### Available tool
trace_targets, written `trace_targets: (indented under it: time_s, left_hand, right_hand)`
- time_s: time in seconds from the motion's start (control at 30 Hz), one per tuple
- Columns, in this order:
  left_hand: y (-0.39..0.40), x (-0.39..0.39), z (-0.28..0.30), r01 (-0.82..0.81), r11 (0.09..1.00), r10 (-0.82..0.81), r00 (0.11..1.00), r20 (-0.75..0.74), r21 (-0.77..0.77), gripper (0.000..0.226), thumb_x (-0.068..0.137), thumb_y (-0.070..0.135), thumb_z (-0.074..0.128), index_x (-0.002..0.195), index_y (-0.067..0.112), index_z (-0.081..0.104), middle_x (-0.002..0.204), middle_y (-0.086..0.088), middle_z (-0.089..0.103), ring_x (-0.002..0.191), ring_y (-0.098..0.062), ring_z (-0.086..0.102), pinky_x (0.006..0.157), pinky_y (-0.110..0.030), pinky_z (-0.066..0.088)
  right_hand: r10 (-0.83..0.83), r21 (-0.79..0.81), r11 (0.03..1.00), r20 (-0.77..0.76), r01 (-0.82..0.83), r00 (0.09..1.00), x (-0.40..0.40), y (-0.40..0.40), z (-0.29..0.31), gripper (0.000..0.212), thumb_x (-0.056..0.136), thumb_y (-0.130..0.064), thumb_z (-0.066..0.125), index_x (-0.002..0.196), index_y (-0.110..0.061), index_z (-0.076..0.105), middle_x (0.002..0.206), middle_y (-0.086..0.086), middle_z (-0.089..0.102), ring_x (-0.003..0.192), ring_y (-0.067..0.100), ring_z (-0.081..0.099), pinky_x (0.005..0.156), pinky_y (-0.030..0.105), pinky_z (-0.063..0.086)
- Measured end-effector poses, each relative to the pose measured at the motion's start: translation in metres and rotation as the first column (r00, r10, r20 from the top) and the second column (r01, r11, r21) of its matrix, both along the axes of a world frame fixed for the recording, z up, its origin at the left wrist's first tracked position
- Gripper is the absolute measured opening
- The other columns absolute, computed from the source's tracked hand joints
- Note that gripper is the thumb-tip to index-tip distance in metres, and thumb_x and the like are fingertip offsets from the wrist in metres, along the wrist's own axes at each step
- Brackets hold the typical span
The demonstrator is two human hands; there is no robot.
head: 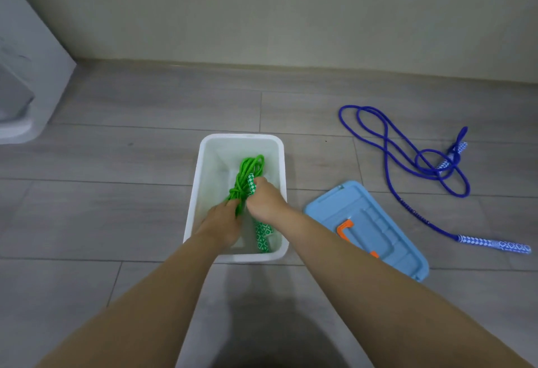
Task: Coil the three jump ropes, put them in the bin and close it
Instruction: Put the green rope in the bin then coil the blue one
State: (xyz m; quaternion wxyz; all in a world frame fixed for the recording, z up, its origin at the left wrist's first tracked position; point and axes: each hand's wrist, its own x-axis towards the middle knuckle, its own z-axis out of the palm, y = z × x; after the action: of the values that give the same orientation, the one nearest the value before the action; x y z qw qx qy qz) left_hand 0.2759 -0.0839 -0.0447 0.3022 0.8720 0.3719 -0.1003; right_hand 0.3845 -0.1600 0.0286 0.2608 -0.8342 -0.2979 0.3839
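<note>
Green jump rope (246,177), coiled into a bundle, sits inside the white bin (203,146) on the floor; one patterned green handle (262,236) lies at the near end of the bin, the other sticks up by the right hand. Left hand (222,217) reaches in, fingers down on the near part of the coil, looks like pinching or pressing the strands; grip itself hidden, cannot tell exactly. Right hand (263,200) is curled round the upper handle and rope. Likely both hands hold it so the coil doesn't spring open while being tucked low enough for the lid.

Blue lid (375,222) with orange handle (345,229) lies flat on the floor just right of the bin, off so the bin stays open for loading. Blue jump rope (407,161) lies loose and uncoiled on the floor (131,163) further right, near the wall, one handle (495,244) at far right. Third rope not in view.

Judgement: first rope going in, blue one still to coil, bin not yet closed.
</note>
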Motion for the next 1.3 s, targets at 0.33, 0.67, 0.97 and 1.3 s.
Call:
trace_targets:
  time_s: [0.33, 0.67, 0.97, 1.3]
  left_hand:
    - [-0.033, 0.058, 0.039, 0.106, 0.987, -0.143, 0.928, 0.344, 0.123, 0.061, 0.094, 0.039, 0.047, 0.148, 0.019, 0.03, 0.157, -0.007, 0.023, 0.146, -0.025, 0.018, 0.119, -0.04, 0.014]
    - [-0.07, 0.087, 0.036, 0.461, 0.693, -0.614, 0.781, 0.117, 0.555, 0.062, 0.07, 0.03, 0.04, 0.124, 0.009, 0.06, 0.128, -0.013, 0.06, 0.118, -0.033, 0.056, 0.107, -0.043, 0.024]
    - [-0.077, 0.09, 0.031, 0.462, 0.69, -0.597, 0.798, 0.078, 0.556, 0.056, 0.07, 0.026, 0.036, 0.118, 0.013, 0.063, 0.118, -0.005, 0.065, 0.116, -0.028, 0.057, 0.111, -0.046, 0.024]
    - [-0.08, 0.084, 0.04, 0.449, 0.739, -0.563, 0.821, 0.095, 0.502, 0.054, 0.07, 0.027, 0.033, 0.113, 0.016, 0.062, 0.113, 0.0, 0.064, 0.115, -0.017, 0.046, 0.111, -0.04, 0.016]
  right_hand:
    - [-0.435, 0.526, 0.769, 0.014, 0.364, 0.9, 0.078, -0.026, 0.006, 0.027, 0.082, 0.007, 0.044, 0.097, -0.006, 0.062, 0.083, -0.002, 0.059, 0.081, 0.016, 0.056, 0.08, 0.026, 0.046]
    - [-0.343, -0.13, 0.858, 0.576, 0.497, 0.742, 0.182, -0.2, -0.078, 0.04, 0.083, -0.002, 0.051, 0.122, -0.008, 0.051, 0.125, 0.015, 0.052, 0.117, 0.035, 0.048, 0.094, 0.044, 0.042]
    - [-0.078, -0.562, 0.705, 0.543, 0.431, 0.836, 0.217, -0.301, -0.095, 0.035, 0.093, -0.008, 0.041, 0.128, -0.007, 0.043, 0.133, 0.016, 0.046, 0.126, 0.034, 0.044, 0.097, 0.046, 0.041]
    - [-0.268, -0.469, 0.73, 0.474, 0.498, 0.839, 0.191, -0.305, -0.091, 0.033, 0.092, -0.029, 0.05, 0.116, -0.007, 0.052, 0.125, 0.014, 0.057, 0.115, 0.034, 0.056, 0.09, 0.04, 0.046]
